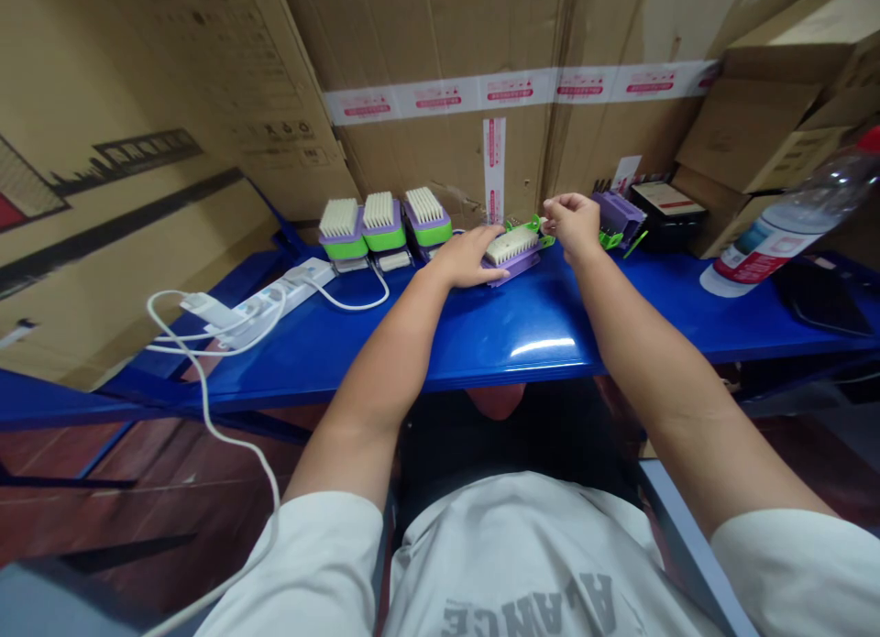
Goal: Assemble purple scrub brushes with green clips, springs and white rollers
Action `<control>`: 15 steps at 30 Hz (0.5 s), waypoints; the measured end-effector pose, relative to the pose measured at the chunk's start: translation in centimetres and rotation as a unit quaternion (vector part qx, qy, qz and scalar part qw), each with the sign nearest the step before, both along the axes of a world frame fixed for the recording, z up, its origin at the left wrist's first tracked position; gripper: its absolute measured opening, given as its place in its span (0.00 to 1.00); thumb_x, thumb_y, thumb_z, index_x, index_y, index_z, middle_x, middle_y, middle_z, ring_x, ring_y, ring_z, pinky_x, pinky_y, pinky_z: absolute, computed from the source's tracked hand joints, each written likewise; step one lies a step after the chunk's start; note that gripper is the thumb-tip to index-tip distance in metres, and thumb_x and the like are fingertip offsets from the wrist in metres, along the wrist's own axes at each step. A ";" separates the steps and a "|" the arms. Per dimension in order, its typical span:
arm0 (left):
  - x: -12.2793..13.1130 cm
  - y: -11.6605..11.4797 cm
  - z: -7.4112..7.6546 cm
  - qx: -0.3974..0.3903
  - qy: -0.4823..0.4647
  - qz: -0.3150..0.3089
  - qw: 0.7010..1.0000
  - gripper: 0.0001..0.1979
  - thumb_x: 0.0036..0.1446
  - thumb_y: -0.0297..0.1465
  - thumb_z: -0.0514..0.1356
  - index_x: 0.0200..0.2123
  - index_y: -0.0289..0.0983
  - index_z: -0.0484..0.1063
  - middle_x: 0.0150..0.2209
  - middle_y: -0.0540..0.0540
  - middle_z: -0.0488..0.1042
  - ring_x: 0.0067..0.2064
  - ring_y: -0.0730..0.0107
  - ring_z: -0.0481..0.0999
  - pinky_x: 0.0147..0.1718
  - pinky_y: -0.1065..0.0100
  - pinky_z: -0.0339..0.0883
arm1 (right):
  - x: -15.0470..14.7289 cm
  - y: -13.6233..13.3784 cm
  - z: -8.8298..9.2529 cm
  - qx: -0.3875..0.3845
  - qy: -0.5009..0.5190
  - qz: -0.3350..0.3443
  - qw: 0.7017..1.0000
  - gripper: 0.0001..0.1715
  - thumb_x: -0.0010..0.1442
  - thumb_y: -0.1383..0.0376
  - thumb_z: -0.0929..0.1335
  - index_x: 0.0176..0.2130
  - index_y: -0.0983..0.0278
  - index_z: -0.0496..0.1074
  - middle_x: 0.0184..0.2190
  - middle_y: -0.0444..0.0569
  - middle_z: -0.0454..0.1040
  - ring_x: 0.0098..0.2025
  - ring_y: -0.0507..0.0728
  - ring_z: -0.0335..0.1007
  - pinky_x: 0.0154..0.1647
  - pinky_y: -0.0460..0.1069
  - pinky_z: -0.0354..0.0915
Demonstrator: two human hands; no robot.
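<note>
A cream ridged block in a purple frame lies on the blue bench with bright green pieces along its far and right sides. My left hand grips its left end, thumb at the near side and fingers over the far side. At its right end, my right hand is closed in a pinch; what sits between the fingertips is too small to make out. Just right of that hand stands a purple part with green pieces at its base.
Three purple-and-green units with cream ridged tops stand at the left. A white power strip with cables lies beside them. To the right are a black box, a plastic bottle and a dark phone-like slab. Cardboard walls the back.
</note>
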State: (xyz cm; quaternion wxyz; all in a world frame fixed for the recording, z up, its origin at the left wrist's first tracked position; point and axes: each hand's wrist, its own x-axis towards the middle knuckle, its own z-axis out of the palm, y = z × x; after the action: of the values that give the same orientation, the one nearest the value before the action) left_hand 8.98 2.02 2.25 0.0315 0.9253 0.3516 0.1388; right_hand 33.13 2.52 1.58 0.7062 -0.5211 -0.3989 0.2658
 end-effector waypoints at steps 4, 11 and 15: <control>-0.1 0.0 0.2 -0.019 0.027 0.007 0.999 0.47 0.64 0.35 0.69 0.83 0.34 0.64 0.79 0.31 0.74 0.78 0.40 0.76 0.79 0.50 0.68 | 0.8 0.6 -0.5 -0.025 -0.085 -0.044 0.995 0.11 0.62 0.77 0.71 0.35 0.60 0.75 0.29 0.40 0.75 0.31 0.56 0.77 0.47 0.56 0.80; -0.6 0.2 0.3 -0.056 0.023 0.009 0.998 0.58 0.59 0.44 0.76 0.86 0.39 0.57 0.83 0.32 0.66 0.83 0.39 0.70 0.82 0.48 0.65 | 2.0 1.1 -1.5 -0.090 -0.250 -0.081 0.961 0.14 0.60 0.72 0.72 0.47 0.66 0.81 0.48 0.55 0.87 0.54 0.65 0.87 0.64 0.60 0.79; -0.2 -0.1 0.2 -0.062 0.017 -0.001 0.998 0.55 0.63 0.47 0.75 0.85 0.38 0.59 0.85 0.32 0.65 0.84 0.38 0.68 0.83 0.45 0.63 | 1.9 0.5 -1.8 -0.185 -0.337 -0.067 0.921 0.23 0.60 0.68 0.79 0.55 0.67 0.84 0.54 0.60 0.88 0.59 0.70 0.86 0.67 0.63 0.78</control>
State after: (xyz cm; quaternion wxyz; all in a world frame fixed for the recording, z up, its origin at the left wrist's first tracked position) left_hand 8.75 1.96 2.45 0.0835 0.9239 0.3594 0.1013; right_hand 35.08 3.03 -0.22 0.4373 -0.7268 -0.5209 0.0958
